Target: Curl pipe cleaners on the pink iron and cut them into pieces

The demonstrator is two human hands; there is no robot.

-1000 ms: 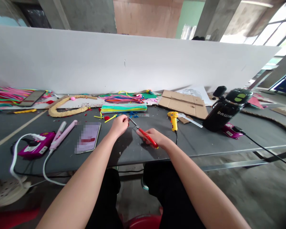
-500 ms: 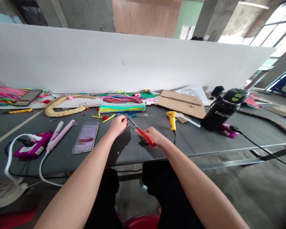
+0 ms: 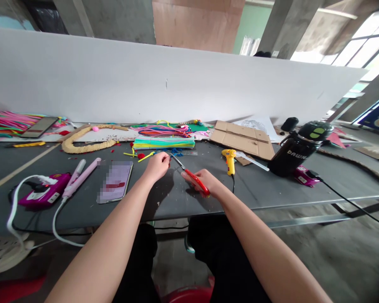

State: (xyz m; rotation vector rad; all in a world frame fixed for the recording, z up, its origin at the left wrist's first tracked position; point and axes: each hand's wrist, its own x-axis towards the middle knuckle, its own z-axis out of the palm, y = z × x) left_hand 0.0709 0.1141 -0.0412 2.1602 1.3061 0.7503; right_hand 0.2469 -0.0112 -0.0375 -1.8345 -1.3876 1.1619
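My right hand [image 3: 205, 182] is closed around the red handles of a pair of scissors [image 3: 196, 181], whose metal blades point up and left. The blade tips reach close to the fingers of my left hand [image 3: 158, 165]. That hand is pinched closed; whatever it grips is too small or hidden to name. Just beyond it lie small blue fuzzy scraps [image 3: 169, 152] and a clear ruler [image 3: 189, 152]. A bundle of green and yellow pipe cleaners [image 3: 164, 143] rests behind these, with a yellow pipe cleaner piece [image 3: 146, 157] and a red pompom [image 3: 140, 156] to the left.
A phone [image 3: 115, 183], a pink hair straightener [image 3: 82, 179] and a purple power strip [image 3: 46, 191] lie left. At right are a yellow glue gun [image 3: 230, 160], cardboard [image 3: 243, 139] and a black bottle [image 3: 297, 147]. A white board [image 3: 164, 80] stands behind, beyond a curved tan form [image 3: 69, 143].
The view has shifted slightly, so the table things appear a little further right. Both hands keep nearly the same pose, with the scissors still held near the left fingers.
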